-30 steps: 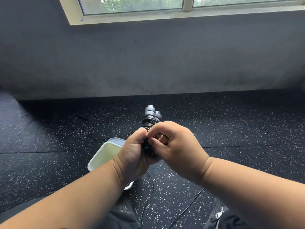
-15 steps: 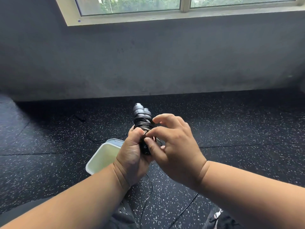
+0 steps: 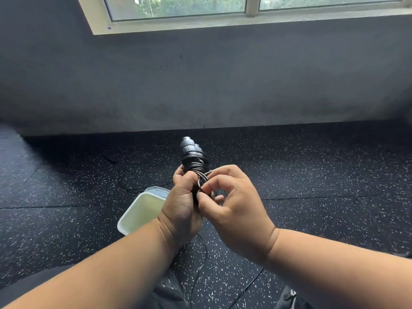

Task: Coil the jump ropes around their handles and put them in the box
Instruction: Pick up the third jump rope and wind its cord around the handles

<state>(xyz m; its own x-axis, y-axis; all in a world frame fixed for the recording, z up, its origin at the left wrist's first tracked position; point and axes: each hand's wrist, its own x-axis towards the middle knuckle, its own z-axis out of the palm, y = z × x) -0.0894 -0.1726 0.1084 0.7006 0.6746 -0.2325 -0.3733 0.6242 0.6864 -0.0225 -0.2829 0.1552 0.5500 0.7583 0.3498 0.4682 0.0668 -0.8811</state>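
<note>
My left hand (image 3: pixel 181 206) grips the two dark jump rope handles (image 3: pixel 191 152) held together upright, with thin black rope coiled in several turns around them. My right hand (image 3: pixel 231 210) sits just to the right and pinches a loop of the rope (image 3: pixel 204 178) between thumb and forefinger beside the handles. The loose rope end (image 3: pixel 201 259) hangs down from my hands to the floor. A pale open box (image 3: pixel 138 214) stands on the floor below and left of my hands, partly hidden by my left wrist.
The floor is black speckled rubber matting (image 3: pixel 323 179) with seams. A grey wall (image 3: pixel 200 81) runs along the far side, under a window (image 3: pixel 245 10). Another thin black cord (image 3: pixel 142 188) lies on the floor behind the box. My dark-clothed legs show at the bottom edge.
My right hand has opened out from a closed wrap over the handles and now pinches a rope loop at their right side. The handles shifted slightly left.
</note>
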